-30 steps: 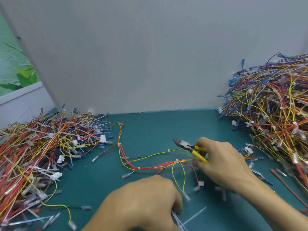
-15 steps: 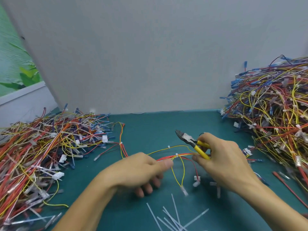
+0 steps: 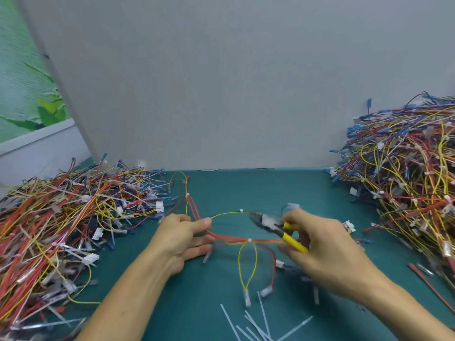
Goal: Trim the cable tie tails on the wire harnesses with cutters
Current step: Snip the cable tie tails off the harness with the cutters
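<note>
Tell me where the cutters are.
Head view, right of centre: the right hand grips the cutters, nose pointing left toward a white cable tie.

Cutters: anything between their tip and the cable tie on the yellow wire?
Nothing visible. The cutters in the right hand point at the cable tie, tip close beside it; the left hand pinches the wires farther left.

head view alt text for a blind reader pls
A person's right hand holds yellow-handled cutters beside a red and yellow wire harness that the left hand pinches. Left heap and right heap of harnesses flank them; cut tails lie nearest.
</note>
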The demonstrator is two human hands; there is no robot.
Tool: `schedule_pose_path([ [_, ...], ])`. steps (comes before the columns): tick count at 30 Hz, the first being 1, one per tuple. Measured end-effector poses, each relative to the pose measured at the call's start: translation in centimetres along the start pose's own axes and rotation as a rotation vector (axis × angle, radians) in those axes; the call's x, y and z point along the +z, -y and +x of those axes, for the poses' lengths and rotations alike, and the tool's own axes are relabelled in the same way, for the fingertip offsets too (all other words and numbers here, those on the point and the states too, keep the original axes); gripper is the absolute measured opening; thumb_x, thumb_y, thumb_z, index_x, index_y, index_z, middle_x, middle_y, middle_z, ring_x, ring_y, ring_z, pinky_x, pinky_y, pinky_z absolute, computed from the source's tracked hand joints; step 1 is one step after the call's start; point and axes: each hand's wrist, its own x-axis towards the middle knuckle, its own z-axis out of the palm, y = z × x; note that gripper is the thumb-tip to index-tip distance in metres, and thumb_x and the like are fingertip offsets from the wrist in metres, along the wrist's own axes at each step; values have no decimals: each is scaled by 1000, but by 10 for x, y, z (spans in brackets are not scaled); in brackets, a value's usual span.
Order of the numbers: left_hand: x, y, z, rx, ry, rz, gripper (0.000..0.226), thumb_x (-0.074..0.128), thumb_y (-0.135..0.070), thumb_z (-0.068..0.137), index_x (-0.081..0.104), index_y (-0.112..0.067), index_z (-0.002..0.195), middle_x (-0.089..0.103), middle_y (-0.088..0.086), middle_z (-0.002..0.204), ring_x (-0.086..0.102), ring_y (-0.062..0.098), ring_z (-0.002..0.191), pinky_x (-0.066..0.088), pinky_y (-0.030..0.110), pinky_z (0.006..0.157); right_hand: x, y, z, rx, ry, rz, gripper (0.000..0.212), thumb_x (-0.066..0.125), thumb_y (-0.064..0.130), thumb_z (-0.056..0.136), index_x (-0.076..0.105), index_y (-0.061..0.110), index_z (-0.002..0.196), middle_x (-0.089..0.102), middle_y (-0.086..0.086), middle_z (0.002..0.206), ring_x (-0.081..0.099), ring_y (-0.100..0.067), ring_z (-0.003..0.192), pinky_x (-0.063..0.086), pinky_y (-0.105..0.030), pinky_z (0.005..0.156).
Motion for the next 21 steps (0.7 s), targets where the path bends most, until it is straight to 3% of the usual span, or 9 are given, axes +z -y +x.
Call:
schedule_pose_path([
  [2, 1, -1, 0, 43, -30, -111, 36, 64, 6, 85, 39, -12, 103, 66, 11, 88, 70, 24, 61, 55, 34, 53, 2, -1, -1, -14, 105, -13, 21, 70, 23, 83, 54, 29, 96, 52, 26, 88, 46, 8, 74, 32, -16, 64],
  [4, -1, -2, 2, 101, -43, -107, 58, 65, 7, 84, 34, -12, 129, 69, 8, 89, 70, 21, 58, 55, 34, 56, -1, 0, 1, 43, 94, -3, 17, 63, 21, 87, 50, 27, 96, 49, 16, 96, 45, -1, 78, 33, -22, 69],
  [6, -3, -2, 3, 153, -47, -51, 70, 66, 6, 83, 30, -12, 141, 72, 4, 88, 70, 20, 59, 55, 34, 60, -10, 2, 4, 212, 32, -36, 11, 56, 25, 91, 45, 23, 89, 55, 6, 85, 50, -16, 77, 37, -34, 67],
  [9, -3, -3, 3, 253, -6, 38, 41, 64, 7, 84, 55, -14, 118, 73, -1, 78, 70, 18, 59, 54, 29, 57, -22, -1, 6, 421, 6, -166, 23, 50, 39, 93, 47, 19, 82, 60, -3, 78, 54, -31, 79, 45, -38, 67],
  [11, -3, -4, 2, 341, 26, 68, 39, 63, 10, 84, 61, -21, 107, 73, 1, 78, 70, 19, 60, 55, 25, 56, -23, -3, 6, 488, 56, -176, 22, 50, 43, 92, 54, 21, 86, 62, -3, 83, 56, -29, 83, 48, -37, 71],
  [13, -3, -4, 2, 409, 44, 99, 41, 62, 12, 83, 64, -24, 102, 73, 2, 76, 70, 19, 63, 56, 29, 61, -16, -5, 5, 525, 177, -135, 21, 53, 44, 90, 57, 23, 91, 62, -1, 85, 57, -25, 85, 49, -36, 74],
  [16, -5, -4, 5, 415, 67, 77, 35, 63, 11, 83, 65, -20, 99, 71, 4, 77, 68, 18, 66, 54, 35, 65, -2, -11, 2, 568, 300, -102, 27, 55, 46, 86, 55, 21, 78, 62, 0, 79, 60, -23, 80, 50, -35, 73],
  [18, -7, -3, 7, 380, 86, 37, 25, 64, 6, 84, 64, -15, 99, 68, 6, 77, 67, 18, 66, 54, 37, 66, 3, -14, 1, 590, 316, -116, 30, 54, 47, 85, 52, 20, 73, 61, 2, 75, 61, -20, 74, 50, -34, 70],
  [21, -8, -2, 10, 344, 109, 21, 18, 64, 1, 86, 63, -11, 100, 66, 7, 78, 67, 17, 65, 56, 39, 69, 5, -14, 0, 591, 288, -145, 33, 53, 50, 85, 48, 20, 72, 59, 0, 78, 57, -24, 82, 49, -35, 71],
])
